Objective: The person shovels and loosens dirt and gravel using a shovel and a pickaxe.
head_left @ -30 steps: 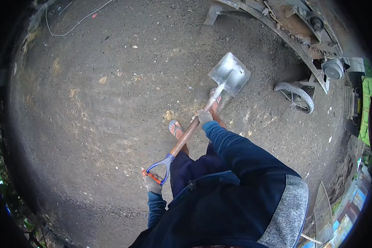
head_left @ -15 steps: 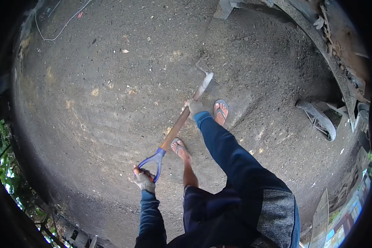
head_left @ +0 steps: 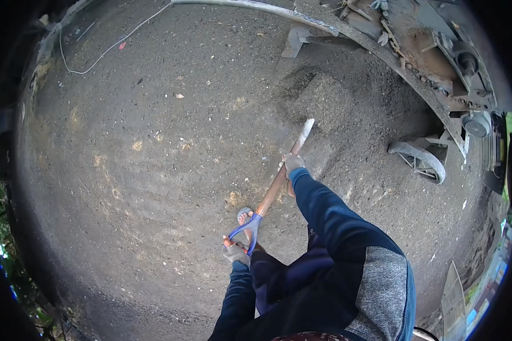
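I hold a shovel [head_left: 272, 193] slantwise in front of me, its wooden shaft running up and to the right. My left hand [head_left: 236, 253], in a grey glove, is closed around the blue D-shaped grip [head_left: 252, 228]. Farther up, my right hand [head_left: 293, 163], also gloved, wraps the shaft below the pale metal socket [head_left: 305, 133]. Loose dark soil [head_left: 324, 99] lies just past the socket, and I cannot make out the blade there. My sandalled foot [head_left: 244, 215] shows beside the grip; the other is mostly hidden behind my right arm.
A spoked wheel [head_left: 421, 162] stands at the right near a dark soil heap [head_left: 375, 85]. Behind the heap curves a long edging [head_left: 404, 71], with debris and a motor-like part [head_left: 476, 123] beyond. A thin wire [head_left: 105, 54] lies at upper left. Gritty ground [head_left: 142, 199] spreads leftward.
Both hands and the shovel have shifted to the right. Soil now shows at the shovel's far end, where a bent metal edge was visible before. The view has tilted farther forward.
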Demonstrator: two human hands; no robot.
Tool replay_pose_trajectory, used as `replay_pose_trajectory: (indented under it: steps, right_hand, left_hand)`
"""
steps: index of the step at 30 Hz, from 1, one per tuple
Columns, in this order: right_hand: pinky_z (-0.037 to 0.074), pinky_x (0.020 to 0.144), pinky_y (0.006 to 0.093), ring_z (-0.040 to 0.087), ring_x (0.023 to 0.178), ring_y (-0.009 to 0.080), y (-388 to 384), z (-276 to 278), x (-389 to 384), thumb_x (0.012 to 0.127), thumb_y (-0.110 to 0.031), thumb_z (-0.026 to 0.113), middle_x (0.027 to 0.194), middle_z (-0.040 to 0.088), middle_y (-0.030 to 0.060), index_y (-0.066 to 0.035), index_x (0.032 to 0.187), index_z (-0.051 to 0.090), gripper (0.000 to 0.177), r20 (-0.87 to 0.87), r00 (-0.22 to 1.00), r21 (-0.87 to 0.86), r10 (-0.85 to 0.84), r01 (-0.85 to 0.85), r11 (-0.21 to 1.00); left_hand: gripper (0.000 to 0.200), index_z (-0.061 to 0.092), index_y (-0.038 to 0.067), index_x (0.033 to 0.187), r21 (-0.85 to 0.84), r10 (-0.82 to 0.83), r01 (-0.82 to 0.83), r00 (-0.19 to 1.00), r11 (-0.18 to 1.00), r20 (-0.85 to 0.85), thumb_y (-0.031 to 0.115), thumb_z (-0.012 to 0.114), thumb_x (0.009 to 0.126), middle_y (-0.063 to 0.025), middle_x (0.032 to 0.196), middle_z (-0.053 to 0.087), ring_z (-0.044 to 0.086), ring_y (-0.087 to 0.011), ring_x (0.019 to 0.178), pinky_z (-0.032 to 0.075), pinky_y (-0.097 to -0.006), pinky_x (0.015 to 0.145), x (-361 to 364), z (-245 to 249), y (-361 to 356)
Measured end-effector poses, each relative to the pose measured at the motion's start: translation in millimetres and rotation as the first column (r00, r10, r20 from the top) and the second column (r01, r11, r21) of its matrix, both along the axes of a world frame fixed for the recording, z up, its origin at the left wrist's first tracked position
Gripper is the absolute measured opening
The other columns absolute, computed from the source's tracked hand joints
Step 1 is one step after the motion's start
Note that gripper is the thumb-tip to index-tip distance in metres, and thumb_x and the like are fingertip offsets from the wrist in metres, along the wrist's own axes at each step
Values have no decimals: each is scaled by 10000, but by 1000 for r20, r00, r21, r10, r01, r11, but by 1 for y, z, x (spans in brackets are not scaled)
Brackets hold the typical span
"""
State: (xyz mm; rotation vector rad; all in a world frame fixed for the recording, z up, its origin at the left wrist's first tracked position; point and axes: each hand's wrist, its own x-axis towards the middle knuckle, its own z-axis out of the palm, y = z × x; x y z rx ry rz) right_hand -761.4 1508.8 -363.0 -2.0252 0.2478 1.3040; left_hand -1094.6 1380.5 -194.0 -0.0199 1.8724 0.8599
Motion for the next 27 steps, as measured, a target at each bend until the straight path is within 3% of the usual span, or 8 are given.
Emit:
replay_pose_trajectory:
  steps: [4, 6, 8, 14, 17, 21, 25, 27]
  right_hand:
    - [506, 562, 420, 611, 616, 266, -34, 94, -41, 855, -224, 558, 769, 621, 104, -35, 924, 570, 202, -56, 960, 165, -274, 280, 946]
    - [506, 435, 447, 577, 491, 270, -59, 130, -72, 865, -108, 565, 698, 576, 110, -35, 897, 506, 99, -139, 895, 264, -424, 446, 855]
    - [504, 426, 479, 563, 481, 282, -82, 143, -108, 880, -126, 544, 672, 551, 110, -40, 875, 503, 96, -167, 816, 382, -554, 571, 727]
    - [510, 489, 494, 589, 581, 292, -167, 228, -208, 901, -199, 568, 756, 547, 114, -62, 936, 546, 143, -469, 548, 323, -692, 836, 443]
    - [504, 584, 516, 586, 655, 295, -228, 232, -249, 909, -229, 585, 796, 539, 95, -98, 979, 536, 156, -500, 329, 184, -801, 944, 273]
    - [473, 699, 554, 542, 739, 289, -373, 202, -310, 912, -267, 580, 837, 513, 82, -159, 1016, 515, 164, -557, 48, 19, -829, 999, 45]
    - [463, 705, 543, 531, 759, 291, -589, 172, -394, 911, -340, 565, 887, 497, 83, -195, 1037, 514, 199, -410, -253, 110, -876, 940, -323]
    - [465, 605, 505, 537, 612, 266, -704, 233, -443, 910, -344, 549, 723, 507, 57, -192, 991, 567, 173, -312, -481, 162, -820, 823, -544]
  left_hand:
    - [487, 365, 173, 651, 106, -71, 65, 996, 992, 54, 554, 548, 893, 3, 476, 367, 353, -133, 368, 294, -305, 347, -78, 6, -18]
    - [495, 367, 164, 648, 165, -164, 147, 982, 975, 96, 556, 532, 901, -2, 477, 370, 356, -135, 372, 297, -308, 348, -101, 68, -5]
    - [490, 342, 172, 627, 194, -252, 244, 968, 950, 14, 521, 526, 918, 17, 491, 316, 334, -132, 362, 251, -317, 348, -140, 94, 4]
    - [459, 365, 173, 626, 376, -589, 567, 805, 732, -67, 481, 549, 913, 38, 458, 335, 338, -103, 338, 268, -295, 321, -243, 168, 63]
    - [439, 390, 162, 646, 420, -739, 746, 636, 516, -222, 471, 570, 901, 27, 457, 339, 355, -119, 336, 276, -309, 308, -264, 163, 97]
    - [437, 422, 129, 659, 281, -908, 925, 330, 256, -258, 463, 573, 898, -22, 454, 386, 392, -167, 322, 315, -339, 296, -228, 176, 48]
    - [470, 472, 77, 640, 112, -993, 992, -47, -59, -104, 453, 571, 904, -78, 454, 457, 427, -201, 314, 353, -360, 298, -175, 134, -79]
    - [432, 528, 53, 687, 218, -966, 942, -254, -257, -41, 417, 599, 908, -60, 495, 492, 453, -198, 344, 361, -362, 316, -147, 84, -169]
